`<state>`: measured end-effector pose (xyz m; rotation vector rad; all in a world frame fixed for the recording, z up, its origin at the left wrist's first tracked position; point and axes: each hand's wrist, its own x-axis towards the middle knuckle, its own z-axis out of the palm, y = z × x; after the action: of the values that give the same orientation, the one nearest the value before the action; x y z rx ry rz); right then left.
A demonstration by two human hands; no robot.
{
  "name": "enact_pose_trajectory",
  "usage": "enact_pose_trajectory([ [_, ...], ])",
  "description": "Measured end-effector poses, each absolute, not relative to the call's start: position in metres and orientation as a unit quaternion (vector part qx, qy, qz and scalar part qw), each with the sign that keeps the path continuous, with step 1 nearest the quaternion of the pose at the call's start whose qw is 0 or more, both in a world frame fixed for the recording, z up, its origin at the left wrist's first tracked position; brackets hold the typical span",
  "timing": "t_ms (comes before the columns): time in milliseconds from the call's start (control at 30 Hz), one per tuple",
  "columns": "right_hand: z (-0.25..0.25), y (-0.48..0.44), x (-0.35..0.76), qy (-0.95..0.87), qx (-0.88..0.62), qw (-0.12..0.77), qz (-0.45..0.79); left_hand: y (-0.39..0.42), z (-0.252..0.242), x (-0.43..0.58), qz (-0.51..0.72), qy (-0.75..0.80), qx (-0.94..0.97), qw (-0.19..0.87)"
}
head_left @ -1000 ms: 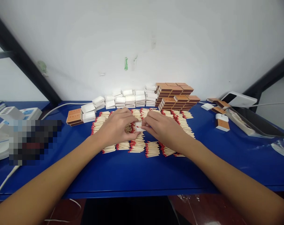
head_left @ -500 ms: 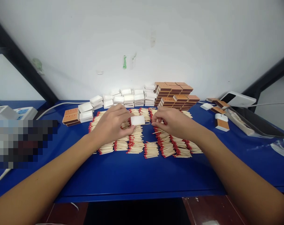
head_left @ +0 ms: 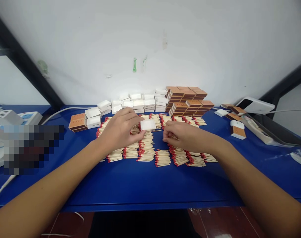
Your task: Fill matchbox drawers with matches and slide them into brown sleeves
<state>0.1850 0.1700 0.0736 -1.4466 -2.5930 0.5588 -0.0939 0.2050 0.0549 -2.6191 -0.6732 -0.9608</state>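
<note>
My left hand (head_left: 120, 130) pinches a small white matchbox tray (head_left: 148, 124) between thumb and fingers, held above the matches. My right hand (head_left: 179, 135) is closed over a row of matches (head_left: 179, 155) to the right of the tray. A red match head shows at its fingertips; the rest is hidden by the fingers. Under and around both hands lie rows of loose red-headed matches (head_left: 145, 152), heads mostly pointing left. One short pile of matches (head_left: 162, 158) lies at the front, between the hands.
White trays (head_left: 138, 105) are stacked along the wall. Right of them rise brown matchboxes (head_left: 187, 99). Two more matchboxes (head_left: 77, 122) stand at left. A power strip (head_left: 28, 117) is far left; loose boxes (head_left: 238, 132) and a white device (head_left: 257, 105) lie right on the blue table (head_left: 145, 188).
My right hand's fingers have curled closer together over the match row. My left hand still holds the tray, now tilted slightly differently. The whole view has shifted a little.
</note>
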Motion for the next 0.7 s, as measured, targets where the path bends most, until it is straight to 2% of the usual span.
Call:
enact_pose_trajectory([
  [700,0.0673,0.1738,0.185,-0.863,-0.465,0.098,0.169,0.2041,0.0556,-0.0938,-0.316,-0.245,-0.908,0.125],
])
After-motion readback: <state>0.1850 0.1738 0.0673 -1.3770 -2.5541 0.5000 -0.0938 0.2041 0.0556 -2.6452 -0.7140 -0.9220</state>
